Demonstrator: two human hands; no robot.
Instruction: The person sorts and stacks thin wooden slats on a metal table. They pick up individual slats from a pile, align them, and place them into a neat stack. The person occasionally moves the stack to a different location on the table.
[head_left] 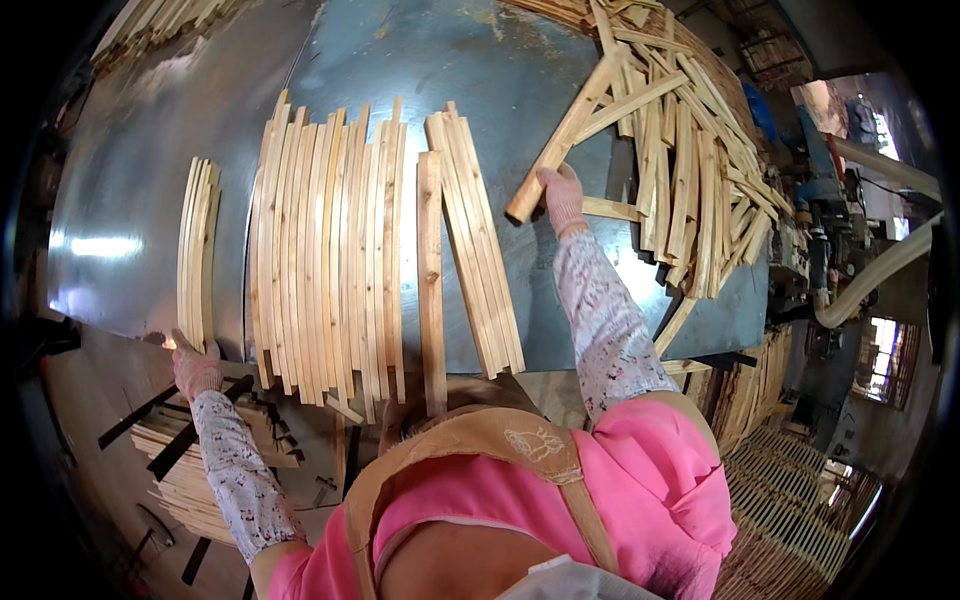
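My left hand (197, 368), in a pink glove, is closed on the near end of a small bundle of wooden strips (198, 255) at the table's left. My right hand (562, 197), gloved too, grips the near end of a thicker wooden strip (572, 132), which slants away toward the heap at the far right. Between my hands lies a wide row of wooden strips (325, 250) side by side. Just right of it are a single strip (430, 270) and a narrow slanted group of strips (475, 240). My palms and some fingertips are hidden.
A loose heap of wooden strips (690, 170) covers the table's right side. More strips (160, 30) lie at the far left corner. The metal table (410, 60) has its near edge by my body. Stacked wood (185, 470) sits below on the left, more at the lower right.
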